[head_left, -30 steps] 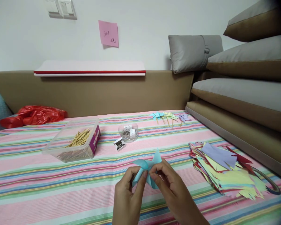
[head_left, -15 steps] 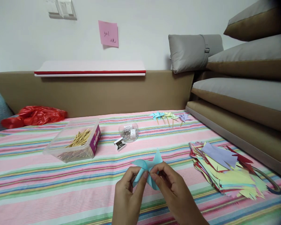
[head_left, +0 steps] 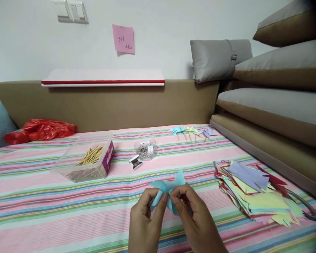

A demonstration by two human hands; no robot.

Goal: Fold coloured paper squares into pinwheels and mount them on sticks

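Observation:
Between my two hands is a light-blue paper pinwheel [head_left: 179, 178], its blades folded toward the centre and one point sticking up. My left hand [head_left: 149, 216] pinches the folded paper from the left, thumb in front near the middle. From the right, the thumb and forefinger of my right hand [head_left: 195, 211] close at the pinwheel's centre. A tiny dark bit shows between the fingertips there, too small to name. Beyond the hands lie a small open white box [head_left: 135, 162] with dark metal bits and a round clear container [head_left: 147, 149] of small metal pieces.
A clear plastic tub [head_left: 65, 165] of wooden sticks stands left. Finished pinwheels [head_left: 178, 131] on sticks lie at the back. To the right sits a stack of cut coloured paper [head_left: 265, 203], scissors handle [head_left: 309, 211] beside it. Cushions [head_left: 274, 102] pile up at right; a red plastic bag [head_left: 42, 130] lies far left.
The view has shifted slightly, so the scene sits a little further right. Both hands keep their pinch on the blue pinwheel, with only slight finger movement.

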